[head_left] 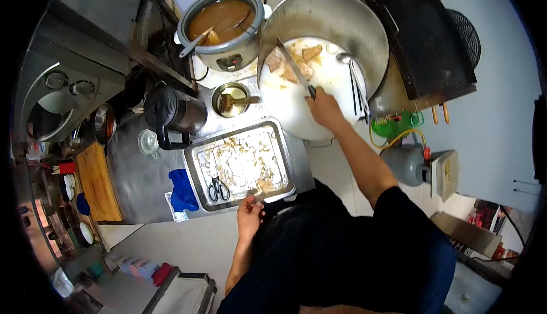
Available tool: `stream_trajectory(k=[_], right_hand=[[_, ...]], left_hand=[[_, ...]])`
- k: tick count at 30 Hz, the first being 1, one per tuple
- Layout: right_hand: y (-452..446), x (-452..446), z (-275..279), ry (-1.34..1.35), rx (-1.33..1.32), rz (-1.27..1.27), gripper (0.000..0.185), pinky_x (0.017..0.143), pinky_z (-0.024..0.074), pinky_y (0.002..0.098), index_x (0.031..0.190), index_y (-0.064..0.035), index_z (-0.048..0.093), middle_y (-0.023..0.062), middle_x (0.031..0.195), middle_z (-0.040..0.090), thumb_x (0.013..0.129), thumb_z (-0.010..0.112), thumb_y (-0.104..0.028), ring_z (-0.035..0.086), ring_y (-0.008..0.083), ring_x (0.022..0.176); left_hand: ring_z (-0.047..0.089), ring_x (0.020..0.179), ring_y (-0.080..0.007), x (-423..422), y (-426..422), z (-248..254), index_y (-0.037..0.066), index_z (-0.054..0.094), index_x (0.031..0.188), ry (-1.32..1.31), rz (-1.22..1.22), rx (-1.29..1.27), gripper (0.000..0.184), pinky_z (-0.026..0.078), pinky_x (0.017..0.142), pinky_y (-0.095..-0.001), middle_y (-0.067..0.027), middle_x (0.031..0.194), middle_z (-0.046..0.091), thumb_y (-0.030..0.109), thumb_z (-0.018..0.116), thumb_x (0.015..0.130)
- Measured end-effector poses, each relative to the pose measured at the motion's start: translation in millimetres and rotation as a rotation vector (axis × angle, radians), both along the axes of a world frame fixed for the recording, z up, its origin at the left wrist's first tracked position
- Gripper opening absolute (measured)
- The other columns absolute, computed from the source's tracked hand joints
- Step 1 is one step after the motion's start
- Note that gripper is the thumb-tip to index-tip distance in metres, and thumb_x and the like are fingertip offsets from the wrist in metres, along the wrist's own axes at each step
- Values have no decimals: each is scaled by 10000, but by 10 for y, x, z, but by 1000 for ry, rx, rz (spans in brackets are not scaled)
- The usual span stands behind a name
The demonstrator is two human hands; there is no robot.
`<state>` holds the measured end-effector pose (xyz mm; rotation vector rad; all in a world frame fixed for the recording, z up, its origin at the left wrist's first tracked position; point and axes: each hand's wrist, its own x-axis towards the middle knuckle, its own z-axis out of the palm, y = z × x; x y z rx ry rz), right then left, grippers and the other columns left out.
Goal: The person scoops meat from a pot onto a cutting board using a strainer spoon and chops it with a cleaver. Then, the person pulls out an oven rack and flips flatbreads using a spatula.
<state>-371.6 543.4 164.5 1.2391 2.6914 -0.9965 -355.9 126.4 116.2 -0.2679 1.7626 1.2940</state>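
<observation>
My right hand [327, 109] is closed around the handle of a knife [295, 66]. Its blade lies over a round white cutting board [296, 109] with pieces of cooked food [309, 53] on it, some close to the blade. A ladle [345, 59] and black chopsticks [353, 92] rest on the board's right side. My left hand [249, 216] is at the near edge of a metal tray [286, 163], fingers curled; whatever is at the fingertips is too small to make out. Black-handled scissors [217, 188] lie in the tray among scraps.
A large steel pot [325, 15] stands behind the board. To its left is a cooker of brown broth [263, 15]. A bowl with a brush [231, 102], a dark jug [182, 114] and a blue cloth [182, 191] surround the tray. A gas cylinder [399, 163] stands at right.
</observation>
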Motion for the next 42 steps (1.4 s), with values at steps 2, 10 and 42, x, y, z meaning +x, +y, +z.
stream_trajectory(k=[2,10,42], right_hand=[[-2,151,-565,-61,34,15,360,834,524,540,1025,52,526,331,908,667,966,585,-298,665,479,901],[-105,214,-465,-111,63,1,331,784,534,531,975,60,542,317,875,669,966,593,-267,668,470,871],[471,-70,-418,-46,-3,-56,368,856,530,525,1041,46,560,311,976,680,931,625,-299,672,465,928]], left_hand=[[603,647,-99,54,-50,46,24,521,1281,-17,2,-12,343,446,487,-235,-51,879,665,124,632,972],[617,667,-102,55,-81,82,15,526,1261,14,-49,-18,320,467,504,-249,-50,874,667,106,621,969],[626,668,-121,31,192,-8,26,492,1279,-25,-38,-24,347,460,488,-259,-63,889,672,128,626,975]])
